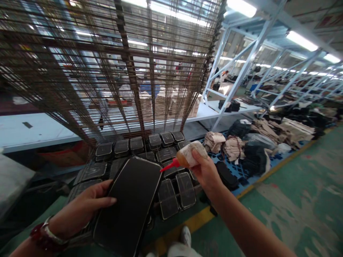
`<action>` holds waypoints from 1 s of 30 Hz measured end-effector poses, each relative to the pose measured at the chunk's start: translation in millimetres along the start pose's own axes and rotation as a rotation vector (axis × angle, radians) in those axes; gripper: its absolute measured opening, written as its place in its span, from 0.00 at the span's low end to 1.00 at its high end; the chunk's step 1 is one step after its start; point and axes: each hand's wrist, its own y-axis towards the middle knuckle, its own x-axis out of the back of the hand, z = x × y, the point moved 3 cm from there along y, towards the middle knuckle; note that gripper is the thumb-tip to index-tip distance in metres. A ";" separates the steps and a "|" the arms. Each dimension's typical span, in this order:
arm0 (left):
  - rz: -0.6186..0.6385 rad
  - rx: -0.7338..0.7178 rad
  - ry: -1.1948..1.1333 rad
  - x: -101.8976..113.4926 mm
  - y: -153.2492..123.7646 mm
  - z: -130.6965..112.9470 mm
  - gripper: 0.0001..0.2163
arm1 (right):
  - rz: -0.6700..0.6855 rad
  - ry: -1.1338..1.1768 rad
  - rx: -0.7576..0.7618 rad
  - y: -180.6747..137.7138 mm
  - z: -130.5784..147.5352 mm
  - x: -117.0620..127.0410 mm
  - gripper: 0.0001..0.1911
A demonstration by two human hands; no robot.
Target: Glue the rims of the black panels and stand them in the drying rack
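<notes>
My left hand (pixel 98 200) grips a black rectangular panel (pixel 131 203) with rounded corners by its left edge, thumb on top. A pale line runs along the panel's rim. In my right hand (pixel 205 167) is a squeeze bottle (pixel 191 153), whitish with amber liquid showing near its neck. Its red nozzle (pixel 170 165) points left, the tip at the panel's upper right corner; whether it touches I cannot tell. Beneath and behind lie several smaller black panels (pixel 187 189) with pale edges, laid in rows on a wire rack.
A tilted stack of wire mesh racks (pixel 150 71) rises behind the panels. Beyond it runs a white workbench (pixel 32 128) with blue-grey metal frames. To the right, bundles of beige pieces (pixel 234 148) and black items sit on blue pallets beside a yellow line on the green floor (pixel 297 200).
</notes>
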 end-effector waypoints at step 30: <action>-0.179 0.038 -0.156 -9.7 7.0 4.0 0.17 | 0.157 -0.075 -0.081 -77.7 -29.8 -5.1 0.22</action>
